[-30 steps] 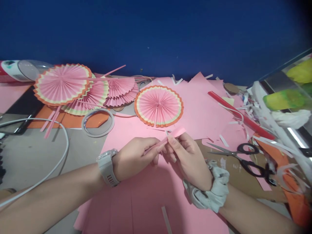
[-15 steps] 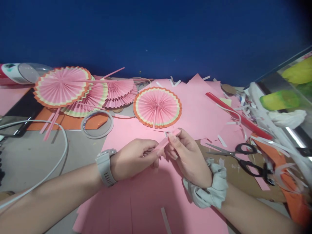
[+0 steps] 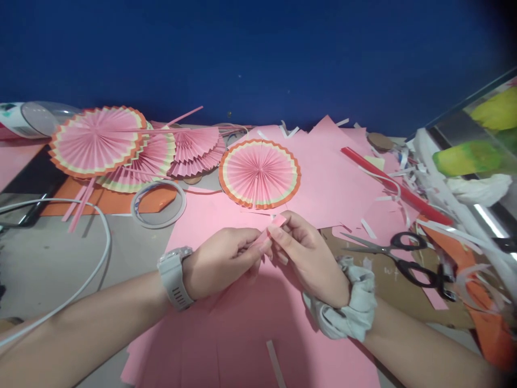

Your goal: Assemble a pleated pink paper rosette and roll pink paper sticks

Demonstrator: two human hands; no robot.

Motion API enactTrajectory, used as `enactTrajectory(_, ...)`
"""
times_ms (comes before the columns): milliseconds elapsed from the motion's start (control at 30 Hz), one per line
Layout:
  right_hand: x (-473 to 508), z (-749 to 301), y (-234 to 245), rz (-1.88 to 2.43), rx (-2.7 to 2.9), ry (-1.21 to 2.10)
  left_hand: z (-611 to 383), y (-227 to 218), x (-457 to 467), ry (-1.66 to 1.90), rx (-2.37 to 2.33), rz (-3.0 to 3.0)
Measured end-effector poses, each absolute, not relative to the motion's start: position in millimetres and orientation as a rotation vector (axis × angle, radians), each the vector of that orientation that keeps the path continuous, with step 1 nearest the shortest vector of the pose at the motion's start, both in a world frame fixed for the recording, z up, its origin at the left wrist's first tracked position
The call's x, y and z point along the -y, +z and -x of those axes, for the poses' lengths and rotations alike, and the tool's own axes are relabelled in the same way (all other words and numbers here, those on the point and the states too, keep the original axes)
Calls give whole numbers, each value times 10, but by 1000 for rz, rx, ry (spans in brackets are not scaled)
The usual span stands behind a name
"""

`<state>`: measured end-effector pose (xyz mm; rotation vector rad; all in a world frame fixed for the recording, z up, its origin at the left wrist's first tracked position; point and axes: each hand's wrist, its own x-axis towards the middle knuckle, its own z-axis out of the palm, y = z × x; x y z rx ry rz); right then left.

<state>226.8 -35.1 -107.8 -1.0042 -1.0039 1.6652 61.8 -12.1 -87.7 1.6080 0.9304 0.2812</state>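
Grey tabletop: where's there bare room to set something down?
Grey tabletop shows bare inside the curved white cable, and between that cable, the tape roll and the watch. The right is crowded with scissors, a red strip and paper scraps; pink sheets lie beneath the left hand and right hand.

Between the fingers [image 3: 283, 240] is a strip of paper [image 3: 277, 221], smooth and matt. From there, at twelve o'clock, the fan [image 3: 259, 173] is also of paper, pleated and dull. At three o'clock, the scissors [image 3: 388, 251] have metal blades and handles of plastic, as it seems to me. At four, the scrunchie [image 3: 359, 303] is wrinkled cloth; at ten, the bottle [image 3: 38, 118] looks glossy plastic.
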Motion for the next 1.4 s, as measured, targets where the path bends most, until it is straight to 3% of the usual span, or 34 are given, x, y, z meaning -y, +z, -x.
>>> enactTrajectory(1400, 373, -2269, -1016, 1150, 1021, 1586, -628, -860, 114, 298, -928, -1648)
